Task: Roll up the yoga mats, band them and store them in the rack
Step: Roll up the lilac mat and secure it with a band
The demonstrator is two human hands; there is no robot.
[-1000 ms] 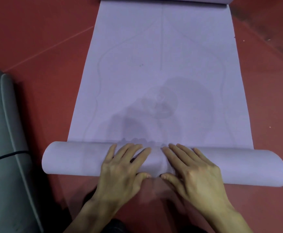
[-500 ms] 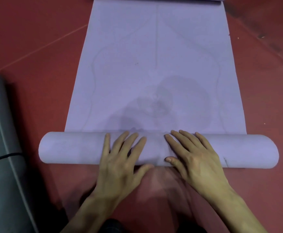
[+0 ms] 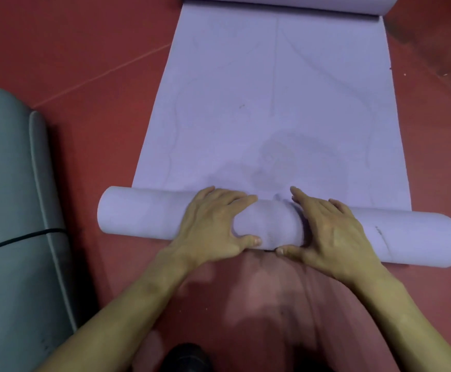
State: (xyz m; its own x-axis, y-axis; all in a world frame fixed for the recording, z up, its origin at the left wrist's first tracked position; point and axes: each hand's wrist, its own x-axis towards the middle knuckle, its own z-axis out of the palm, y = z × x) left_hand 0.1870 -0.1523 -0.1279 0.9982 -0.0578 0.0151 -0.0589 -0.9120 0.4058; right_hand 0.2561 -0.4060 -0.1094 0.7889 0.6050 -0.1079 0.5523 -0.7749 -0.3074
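purple mat (image 3: 272,103) is laid on floor (image 3: 84,49), near end rolled | rolled end is clasped mid-width by left hand (image 3: 213,224) and right hand (image 3: 331,229) | risk: winding may be skewed by uneven pushing

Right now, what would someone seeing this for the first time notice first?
The lilac yoga mat runs up the middle of the red floor, its near end rolled into a thick tube. The left hand and right hand grip the tube's middle side by side. At the left edge lies a grey-green rolled mat with a black band round it.
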